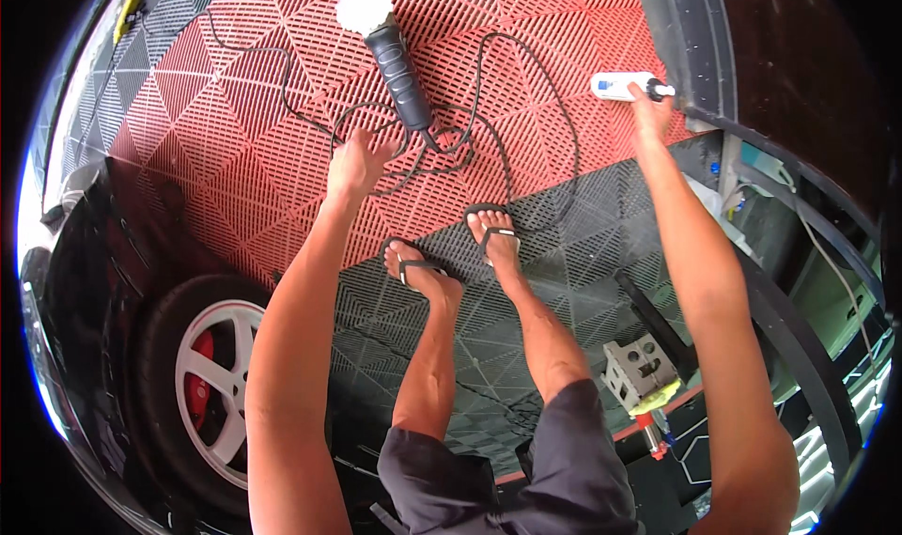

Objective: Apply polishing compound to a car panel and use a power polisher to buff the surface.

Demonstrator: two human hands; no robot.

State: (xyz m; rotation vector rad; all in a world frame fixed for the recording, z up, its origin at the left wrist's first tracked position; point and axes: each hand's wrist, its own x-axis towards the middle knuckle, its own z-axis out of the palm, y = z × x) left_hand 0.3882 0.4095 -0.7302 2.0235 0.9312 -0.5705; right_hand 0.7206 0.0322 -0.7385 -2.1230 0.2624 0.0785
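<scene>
My left hand [353, 167] is open, its fingers loosely bent and apart, over or beside the loops of black cord [512, 42]; whether it touches them I cannot tell. Just above it lies a black polisher [399, 77] on the red grid floor tiles [249, 89], with a round white pad [365, 9] at its top end and the cord leaving its lower end. My right hand [650, 108] is closed on a white bottle [615, 86] with a black cap, held near the right edge of the red tiles.
My feet [493, 234] in sandals stand on dark tiles [357, 310]. A glossy black car with a white wheel [216, 378] is at left. A dark panel [799, 65] lines the right. A metal stand [628, 366] with a yellow pad is low right. A yellow object [127, 14] lies top left.
</scene>
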